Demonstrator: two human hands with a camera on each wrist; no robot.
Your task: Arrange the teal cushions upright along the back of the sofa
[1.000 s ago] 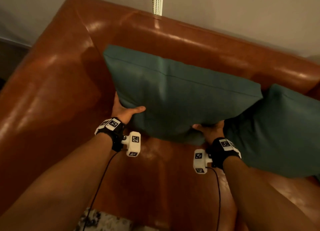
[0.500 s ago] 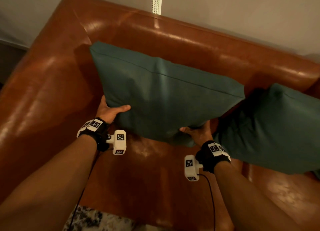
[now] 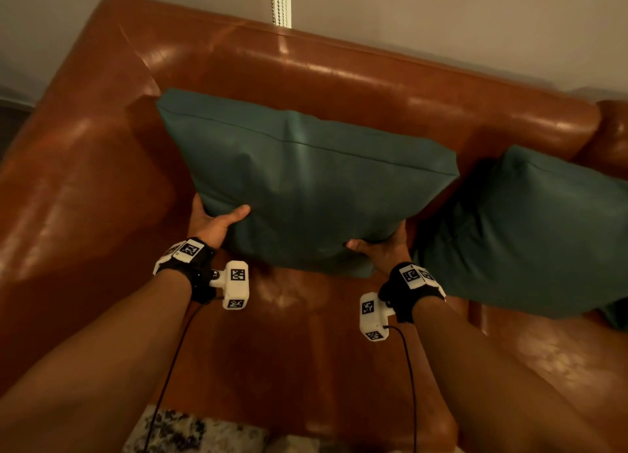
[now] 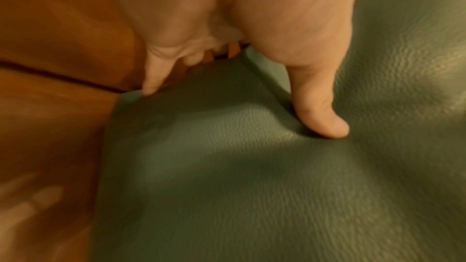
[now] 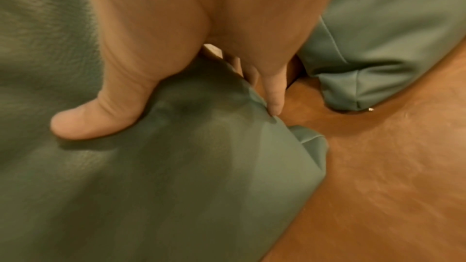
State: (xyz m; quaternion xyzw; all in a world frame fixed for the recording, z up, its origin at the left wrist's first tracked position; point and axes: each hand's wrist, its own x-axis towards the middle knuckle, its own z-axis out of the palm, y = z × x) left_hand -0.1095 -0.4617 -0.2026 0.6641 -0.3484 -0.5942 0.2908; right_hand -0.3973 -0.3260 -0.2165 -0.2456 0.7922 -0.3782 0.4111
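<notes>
We see the left hand [image 3: 211,222] gripping the near-left edge of the teal cushion [image 3: 306,184], thumb on its front face, fingers behind. That cushion stands tilted against the back of the brown leather sofa [image 3: 102,153], toward its left end, while the right hand [image 3: 382,252] grips its near-right corner. Second teal cushion [image 3: 530,228] leans just beside it on the right.
</notes>
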